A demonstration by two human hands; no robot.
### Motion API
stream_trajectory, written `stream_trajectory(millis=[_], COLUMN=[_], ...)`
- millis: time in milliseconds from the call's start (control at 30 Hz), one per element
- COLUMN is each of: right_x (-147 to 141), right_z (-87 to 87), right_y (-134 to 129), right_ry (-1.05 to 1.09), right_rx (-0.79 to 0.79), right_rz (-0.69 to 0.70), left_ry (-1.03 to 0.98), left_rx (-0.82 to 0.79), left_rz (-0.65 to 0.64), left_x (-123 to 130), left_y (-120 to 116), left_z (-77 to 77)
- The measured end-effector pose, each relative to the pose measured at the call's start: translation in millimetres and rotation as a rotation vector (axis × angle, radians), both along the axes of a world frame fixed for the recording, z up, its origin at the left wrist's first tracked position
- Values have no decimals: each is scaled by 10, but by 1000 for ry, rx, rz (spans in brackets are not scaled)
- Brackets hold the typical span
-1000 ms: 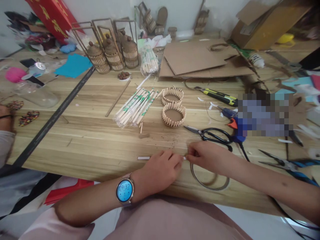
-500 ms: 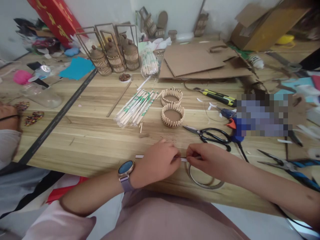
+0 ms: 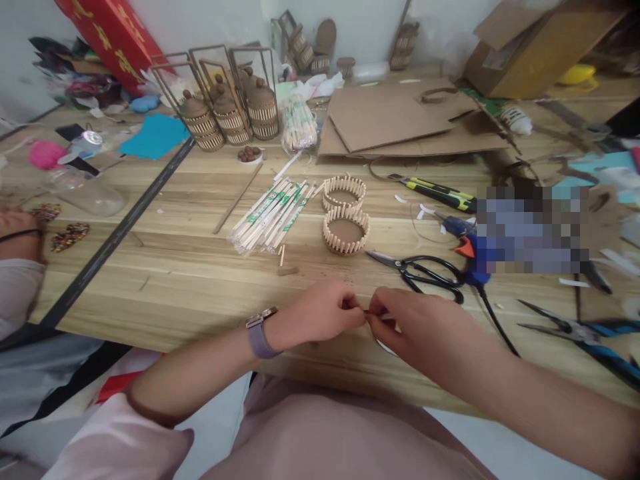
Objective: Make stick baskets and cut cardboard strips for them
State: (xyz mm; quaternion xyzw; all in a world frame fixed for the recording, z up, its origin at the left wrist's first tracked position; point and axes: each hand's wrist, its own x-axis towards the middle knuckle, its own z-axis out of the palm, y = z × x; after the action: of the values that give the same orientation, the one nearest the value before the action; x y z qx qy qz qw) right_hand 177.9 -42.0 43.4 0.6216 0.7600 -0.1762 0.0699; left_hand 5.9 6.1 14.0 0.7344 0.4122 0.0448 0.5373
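Note:
My left hand (image 3: 325, 312), with a watch on its wrist, is closed in a pinch near the table's front edge. Its fingertips almost meet those of my right hand (image 3: 405, 317), which is pinched too. Between them a thin strip (image 3: 369, 312) shows, mostly covered by the fingers. Part of a white strip (image 3: 386, 348) curves out below my right hand. Beyond the hands stand two round cardboard pieces ringed with short sticks, the nearer ring (image 3: 346, 231) touching the farther ring (image 3: 344, 192). Black scissors (image 3: 425, 272) lie open just past my right hand.
Wrapped sticks (image 3: 275, 217) lie left of the rings. Pliers (image 3: 575, 330), a blue glue gun (image 3: 477, 257) and a yellow-black cutter (image 3: 440, 193) are at right. Cardboard sheets (image 3: 390, 120) and small lanterns (image 3: 233, 120) stand or lie behind. Another person's arm (image 3: 20, 233) is at far left.
My left hand has turned and its watch now shows edge-on. My right hand has shifted slightly left, and the coiled strip below it is now mostly hidden. The white strip end left of my left hand no longer shows.

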Motion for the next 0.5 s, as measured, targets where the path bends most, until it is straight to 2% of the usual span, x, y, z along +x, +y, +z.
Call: stream_trajectory(millis=[200, 300, 400, 500], right_x=[-41, -41, 8, 99], right_z=[-114, -101, -13, 113], right_y=[-198, -348, -441, -380], right_ry=[-110, -30, 155, 287], right_rx=[527, 664, 518, 147], right_rz=[241, 331, 330, 142], left_ry=[-58, -14, 32, 48], left_rx=[1, 56, 118, 74], left_rz=[64, 136, 205, 24], left_x=[0, -30, -91, -152], left_y=[26, 77, 138, 171], left_z=[-33, -3, 64, 128])
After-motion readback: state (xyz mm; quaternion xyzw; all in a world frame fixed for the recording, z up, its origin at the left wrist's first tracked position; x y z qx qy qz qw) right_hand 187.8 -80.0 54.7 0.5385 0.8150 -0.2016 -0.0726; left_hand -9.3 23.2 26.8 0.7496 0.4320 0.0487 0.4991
